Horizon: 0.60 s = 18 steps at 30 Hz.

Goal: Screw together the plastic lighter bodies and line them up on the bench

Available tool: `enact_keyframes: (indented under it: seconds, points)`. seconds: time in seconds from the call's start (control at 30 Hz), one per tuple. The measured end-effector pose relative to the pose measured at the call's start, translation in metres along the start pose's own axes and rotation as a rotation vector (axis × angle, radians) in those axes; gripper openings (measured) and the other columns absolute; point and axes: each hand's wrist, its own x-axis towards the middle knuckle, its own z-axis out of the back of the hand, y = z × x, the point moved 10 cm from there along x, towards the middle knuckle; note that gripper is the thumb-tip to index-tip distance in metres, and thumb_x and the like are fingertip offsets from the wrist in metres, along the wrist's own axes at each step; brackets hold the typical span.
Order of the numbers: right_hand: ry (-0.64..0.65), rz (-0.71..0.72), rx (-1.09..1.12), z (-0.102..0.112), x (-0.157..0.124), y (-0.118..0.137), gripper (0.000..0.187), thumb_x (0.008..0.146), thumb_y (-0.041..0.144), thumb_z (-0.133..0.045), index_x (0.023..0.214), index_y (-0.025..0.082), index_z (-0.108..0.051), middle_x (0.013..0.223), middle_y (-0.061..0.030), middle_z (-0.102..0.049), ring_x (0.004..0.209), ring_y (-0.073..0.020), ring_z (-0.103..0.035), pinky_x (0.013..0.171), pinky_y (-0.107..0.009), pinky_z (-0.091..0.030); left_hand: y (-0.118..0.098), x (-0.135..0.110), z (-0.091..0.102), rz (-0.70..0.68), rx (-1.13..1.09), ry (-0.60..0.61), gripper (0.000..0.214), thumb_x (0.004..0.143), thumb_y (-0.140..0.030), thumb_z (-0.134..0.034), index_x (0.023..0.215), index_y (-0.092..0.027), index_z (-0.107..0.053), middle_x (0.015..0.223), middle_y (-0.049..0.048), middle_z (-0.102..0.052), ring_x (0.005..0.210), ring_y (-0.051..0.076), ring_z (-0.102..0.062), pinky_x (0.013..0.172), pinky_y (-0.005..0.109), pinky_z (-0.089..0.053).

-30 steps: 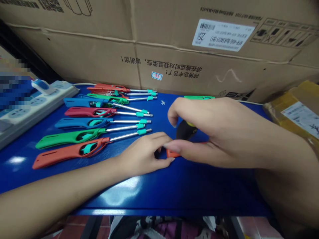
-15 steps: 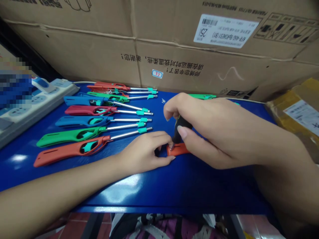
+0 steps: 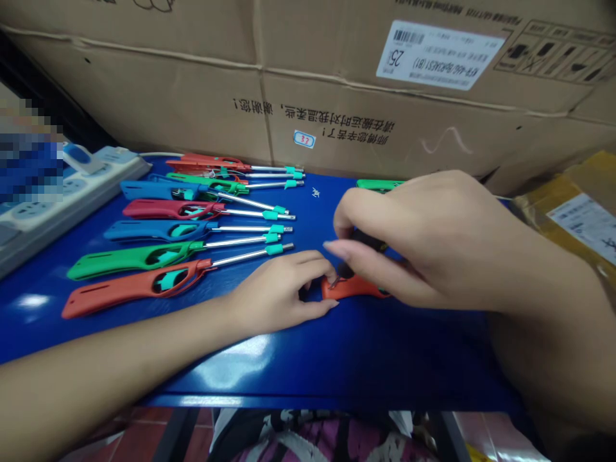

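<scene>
My left hand (image 3: pixel 282 292) rests on the blue table (image 3: pixel 298 359), its fingers curled and pinching the end of an orange lighter handle (image 3: pixel 349 287). My right hand (image 3: pixel 423 237) is wrapped round a dark-handled screwdriver (image 3: pixel 353 247), whose tip sits on that orange handle beside my left fingertips. Most of the orange lighter lies hidden under my right hand. A green lighter (image 3: pixel 378 185) pokes out behind my right hand.
Several long-nosed lighters in orange, green, blue and red (image 3: pixel 158 253) lie in a row at left, nozzles pointing right. A white power strip (image 3: pixel 62 192) sits at far left. Cardboard boxes (image 3: pixel 337 96) wall the back; a taped parcel (image 3: pixel 577 212) stands at right.
My right hand has shifted over the orange handle and tilted the screwdriver lower, covering more of it. My left hand stays pinched on the handle's end.
</scene>
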Motion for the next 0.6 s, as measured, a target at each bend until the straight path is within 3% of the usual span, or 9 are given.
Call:
enact_keyframes:
  seconds: [0.13,0.27,0.43,0.6]
  points:
    - [0.042,0.004,0.080,-0.0030,-0.0003,0.0000,0.022,0.097,0.029,-0.040,0.105,0.017,-0.056,0.079,-0.0011,-0.064,0.056,-0.0129,-0.049,0.053,-0.029,-0.025,-0.0007,0.0006,-0.0006,-0.009,-0.022,0.009,0.013,0.087,-0.027,-0.071,0.097,-0.020,-0.065,0.095,0.0016,-0.067,0.083,0.018,-0.064,0.072,0.028,-0.049]
    - [0.060,-0.031,0.046,-0.0037,-0.0010,-0.0028,0.029,0.100,0.040,-0.039,0.099,0.018,-0.058,0.066,0.0010,-0.058,0.053,-0.0135,-0.046,0.053,-0.029,-0.025,0.0001,0.0015,0.0002,-0.004,-0.042,0.009,0.017,0.086,-0.024,-0.072,0.100,-0.020,-0.065,0.095,0.0010,-0.067,0.087,0.017,-0.064,0.076,0.027,-0.049]
    - [0.065,-0.020,0.113,-0.0033,-0.0025,-0.0003,0.027,0.097,0.032,-0.040,0.112,0.016,-0.056,0.080,-0.0018,-0.064,0.057,-0.0141,-0.050,0.055,-0.029,-0.029,-0.0004,0.0028,0.0015,0.005,-0.057,0.019,0.013,0.086,-0.026,-0.073,0.094,-0.020,-0.065,0.093,0.0003,-0.067,0.081,0.016,-0.064,0.071,0.027,-0.048]
    - [0.054,-0.043,0.067,-0.0017,-0.0012,-0.0027,0.021,0.097,0.035,-0.043,0.100,0.019,-0.057,0.065,0.0020,-0.056,0.052,-0.0139,-0.047,0.052,-0.029,-0.025,-0.0012,0.0042,0.0038,0.006,-0.068,0.018,0.016,0.086,-0.026,-0.074,0.099,-0.020,-0.067,0.092,0.0001,-0.069,0.083,0.017,-0.065,0.075,0.028,-0.048]
